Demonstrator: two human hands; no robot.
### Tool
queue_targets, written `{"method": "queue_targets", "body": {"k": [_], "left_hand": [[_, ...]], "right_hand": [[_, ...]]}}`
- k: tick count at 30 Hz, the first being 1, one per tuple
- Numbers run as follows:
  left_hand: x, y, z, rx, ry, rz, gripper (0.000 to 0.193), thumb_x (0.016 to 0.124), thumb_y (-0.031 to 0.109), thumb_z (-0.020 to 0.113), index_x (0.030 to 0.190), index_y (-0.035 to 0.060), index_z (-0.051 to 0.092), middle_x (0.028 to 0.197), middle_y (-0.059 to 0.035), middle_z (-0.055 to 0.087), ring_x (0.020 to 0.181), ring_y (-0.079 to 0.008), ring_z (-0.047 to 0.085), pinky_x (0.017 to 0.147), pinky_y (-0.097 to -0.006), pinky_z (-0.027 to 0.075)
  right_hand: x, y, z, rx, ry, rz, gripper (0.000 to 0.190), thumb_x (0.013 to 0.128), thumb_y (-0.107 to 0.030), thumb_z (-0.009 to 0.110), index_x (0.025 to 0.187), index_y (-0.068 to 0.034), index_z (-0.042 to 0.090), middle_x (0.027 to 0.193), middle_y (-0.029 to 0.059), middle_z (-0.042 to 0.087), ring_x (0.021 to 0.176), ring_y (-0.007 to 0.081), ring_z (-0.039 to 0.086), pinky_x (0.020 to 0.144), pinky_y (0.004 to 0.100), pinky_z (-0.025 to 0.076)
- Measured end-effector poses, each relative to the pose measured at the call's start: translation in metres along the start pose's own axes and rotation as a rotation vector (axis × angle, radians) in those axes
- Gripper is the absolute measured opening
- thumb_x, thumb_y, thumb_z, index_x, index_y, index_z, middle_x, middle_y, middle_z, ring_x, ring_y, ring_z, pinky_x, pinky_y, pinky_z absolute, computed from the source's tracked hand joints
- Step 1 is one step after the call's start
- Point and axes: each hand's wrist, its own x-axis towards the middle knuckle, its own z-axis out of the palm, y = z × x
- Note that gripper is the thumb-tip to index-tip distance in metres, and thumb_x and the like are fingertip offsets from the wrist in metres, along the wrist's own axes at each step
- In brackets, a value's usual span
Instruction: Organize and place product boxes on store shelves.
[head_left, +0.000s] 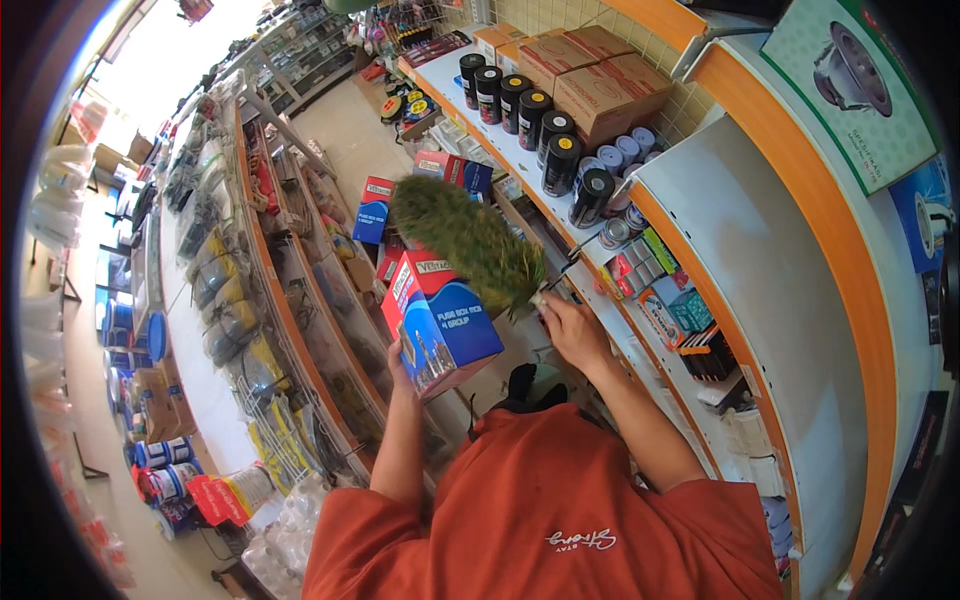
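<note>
My left hand (397, 367) holds a red and blue fuse box carton (450, 322) by its lower left side; most of the fingers are hidden by the carton. In my right hand (571, 330) is the pale handle of a green feather or bristle duster (476, 244). The duster head slants up and left, over the upper right part of the held carton; whether the two touch, I cannot tell. Beyond them are a smaller upright carton (373, 210) of the same colours and another red and blue carton (442, 163), partly behind the duster.
On the right, a white shelf with orange edging (600, 262) carries black-capped spray cans (561, 165), brown cardboard boxes (611, 90) and small paint tins (615, 232). Bagged goods (221, 292) fill a rack on the left. Between the racks runs a tiled aisle (337, 131); blue-lidded tubs (161, 480) stand far left.
</note>
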Motion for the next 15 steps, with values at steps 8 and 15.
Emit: {"method": "queue_targets", "body": {"k": [8,15], "left_hand": [[-0.02,0.009,0.023,0.189,-0.068,0.068,0.071,0.075,0.035,0.07,0.133,0.0024,0.048,0.12,-0.0125,0.062,0.106,-0.0287,0.063,0.093,-0.0429,0.052],[-0.052,0.006,0.114,0.576,0.097,0.385,0.063,0.078,0.024,0.075,0.128,0.0072,0.041,0.123,-0.0124,0.058,0.104,-0.0239,0.063,0.086,-0.0345,0.053]], "right_hand": [[-0.012,-0.038,0.0,0.127,0.142,0.119,0.034,0.097,-0.025,0.054,0.119,0.002,0.06,0.103,0.0244,0.066,0.097,0.0442,0.063,0.082,0.0462,0.05],[0.016,-0.038,0.024,0.127,0.119,0.034,0.038,0.098,-0.023,0.056,0.124,0.004,0.056,0.116,0.0248,0.063,0.11,0.04,0.06,0.093,0.0413,0.047]]}}
